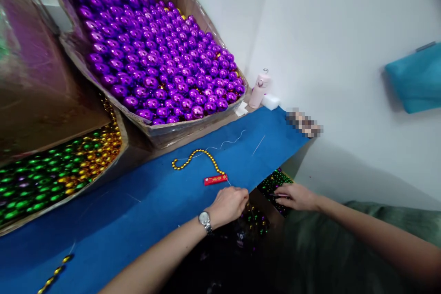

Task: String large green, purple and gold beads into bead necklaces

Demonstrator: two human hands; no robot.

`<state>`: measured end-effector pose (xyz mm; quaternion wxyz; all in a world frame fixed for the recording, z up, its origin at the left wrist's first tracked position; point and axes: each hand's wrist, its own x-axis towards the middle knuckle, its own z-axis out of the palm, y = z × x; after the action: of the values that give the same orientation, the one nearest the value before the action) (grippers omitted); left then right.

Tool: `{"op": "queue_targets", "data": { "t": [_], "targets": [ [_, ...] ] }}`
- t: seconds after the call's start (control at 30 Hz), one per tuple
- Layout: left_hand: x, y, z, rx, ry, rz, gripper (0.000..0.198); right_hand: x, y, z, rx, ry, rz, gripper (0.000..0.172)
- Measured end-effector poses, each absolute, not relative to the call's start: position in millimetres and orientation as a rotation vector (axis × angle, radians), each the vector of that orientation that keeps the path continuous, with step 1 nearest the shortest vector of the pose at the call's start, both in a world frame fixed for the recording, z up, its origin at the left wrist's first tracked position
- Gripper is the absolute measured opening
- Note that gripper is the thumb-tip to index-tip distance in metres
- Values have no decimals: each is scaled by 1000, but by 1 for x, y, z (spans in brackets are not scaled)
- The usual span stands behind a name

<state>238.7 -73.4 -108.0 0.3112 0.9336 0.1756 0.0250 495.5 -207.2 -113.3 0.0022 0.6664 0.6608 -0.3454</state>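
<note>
My left hand [229, 204], with a silver watch on its wrist, is closed in a pinch at the front edge of the blue-covered table [151, 197]. A thin white string runs from its fingers to a curved strand of gold beads [193, 156]. The strand lies on the cloth just beyond the hand. Beside its near end is a small red packet [216, 179] with gold marks. Off the table edge, my right hand [294, 196] is closed around a slim, dark tool [281, 195] whose kind I cannot make out. Its tip points left, toward my left hand.
A large carton of shiny purple balls [172, 64] stands behind the table. At left is another carton with green and gold beads [62, 174]. Another gold bead strand [55, 273] lies front left. A pink bottle [260, 89] is at the back. More beads [275, 183] sit below the table edge.
</note>
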Motion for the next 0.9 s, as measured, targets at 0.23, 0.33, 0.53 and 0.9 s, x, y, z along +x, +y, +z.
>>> {"op": "queue_targets", "data": {
  "t": [0.23,0.33,0.53,0.9],
  "targets": [
    [246,-73,-105,2463,445,81,22,469,-186,-92,1956,2275,-1012,39],
    [248,-73,-101,2442,432,101,21,461,-182,-95,1924,2304,-992,35],
    [250,-71,-97,2389,409,135,20,457,-177,-102,1926,2315,-936,33],
    [239,-66,-84,2321,453,206,20,460,-172,-90,1879,2374,-810,33]
  ]
}}
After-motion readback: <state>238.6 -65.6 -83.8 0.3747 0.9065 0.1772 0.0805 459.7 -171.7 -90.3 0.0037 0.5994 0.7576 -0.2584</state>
